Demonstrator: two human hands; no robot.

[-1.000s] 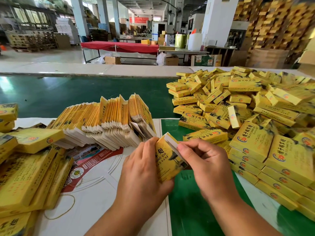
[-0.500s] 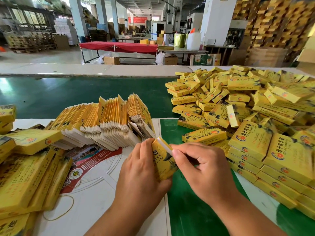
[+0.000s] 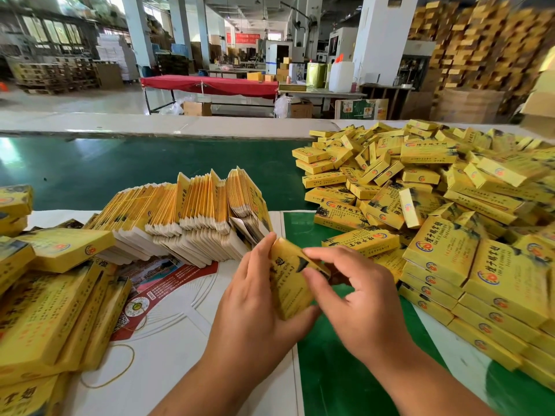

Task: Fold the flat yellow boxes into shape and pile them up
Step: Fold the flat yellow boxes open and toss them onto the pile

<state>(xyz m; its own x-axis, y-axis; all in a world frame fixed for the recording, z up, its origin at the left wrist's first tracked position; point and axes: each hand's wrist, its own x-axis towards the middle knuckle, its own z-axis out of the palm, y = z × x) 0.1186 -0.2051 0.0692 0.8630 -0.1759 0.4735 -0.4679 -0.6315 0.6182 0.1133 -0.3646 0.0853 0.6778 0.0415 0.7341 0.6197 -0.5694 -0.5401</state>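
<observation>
Stretching across the view, the tabletop (image 3: 150, 172) is dark green w/ a pale strip along its far edge; white printed sheets (image 3: 168, 340) w/ red artwork cover part of the near side, and a rubber band (image 3: 120, 367) lies on them. Behind is a warehouse: white pillars, a red table (image 3: 210, 84), a white jug (image 3: 341, 76), stacked pallets (image 3: 480, 49) at far right.

Flat boxes (image 3: 186, 217) stand on edge in a fanned row near the tabletop's middle, yellow faces w/ white flaps showing at the bottom. Folded boxes make a big loose heap (image 3: 420, 187) toward the right edge, w/ neater stacks (image 3: 480, 295) at its near side. More yellow boxes (image 3: 45, 301) lie piled at the left edge.

The box (image 3: 289, 283) in work is held above the near-middle of the tabletop, just in front of the flat row. It's yellow w/ black ink art and printed characters, partly blurred. Its long axis runs roughly near-to-far, tilted, far end up and pointing away from the person.

Left hand (image 3: 255, 298) grips the box from its left side, fingers curled over the far end, thumb under the near end. Right hand (image 3: 357, 298) pinches the far-right corner w/ thumb and forefinger; its other fingers are loosely spread.
</observation>
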